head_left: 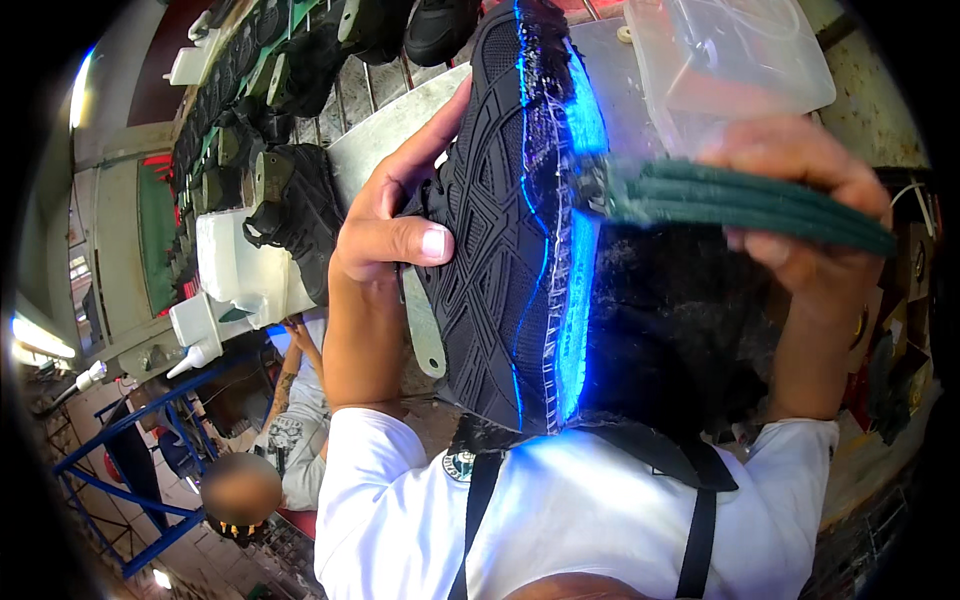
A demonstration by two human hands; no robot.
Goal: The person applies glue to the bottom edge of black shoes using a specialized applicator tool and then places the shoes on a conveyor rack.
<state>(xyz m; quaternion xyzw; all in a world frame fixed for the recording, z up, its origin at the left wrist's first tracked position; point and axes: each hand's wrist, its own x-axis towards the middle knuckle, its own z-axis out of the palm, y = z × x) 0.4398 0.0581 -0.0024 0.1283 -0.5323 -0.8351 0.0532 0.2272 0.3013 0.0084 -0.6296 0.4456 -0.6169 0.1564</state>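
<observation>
My left hand [385, 225] grips a black shoe upper [485, 240] from its left side, the thumb pressed on its patterned face. A grey metal plate [422, 325] sticks out beside the shoe below that hand. Along the shoe's stitched lower edge runs a band [578, 320] that glows bright blue. My right hand [800, 185], somewhat blurred, is closed around a brush [690, 192] with a thick dark green handle. The brush's dark tip meets the glowing band about midway along the shoe; its bristles are hard to make out.
More black shoes [295, 210] stand on a rack at upper left. A white squeeze bottle [195, 335] and a white container [235, 258] are at left. A clear plastic bin [735, 65] sits at upper right. Another person [300, 425] is at lower left, near a blue metal frame [130, 470].
</observation>
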